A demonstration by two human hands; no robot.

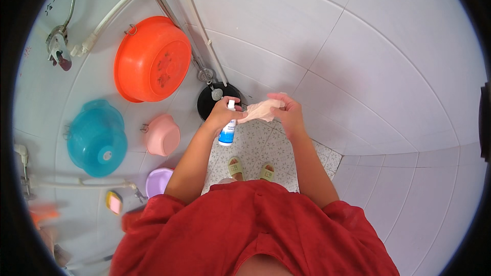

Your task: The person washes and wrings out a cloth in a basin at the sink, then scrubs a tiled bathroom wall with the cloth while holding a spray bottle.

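Note:
In my left hand (221, 114) is a white bottle (228, 132) with a blue lower band and a white cap, held roughly upright; its label bears writing. The thumb of that hand also meets one end of a crumpled, pale pink cloth or tissue (261, 110). My right hand (290, 112) pinches the other end, so the piece stretches between both hands. Below them is a patterned tile floor (255, 142). Behind my left hand stands a black bucket (207, 101), partly covered by the hand.
On the left wall hang an orange basin (153, 61), a teal basin (98, 138) and a small pink basin (163, 135). A purple basin (158, 182) sits lower, near a tap (139, 193). A shower head (216, 94) hangs over the bucket. Tiled walls (364, 84) enclose the right side.

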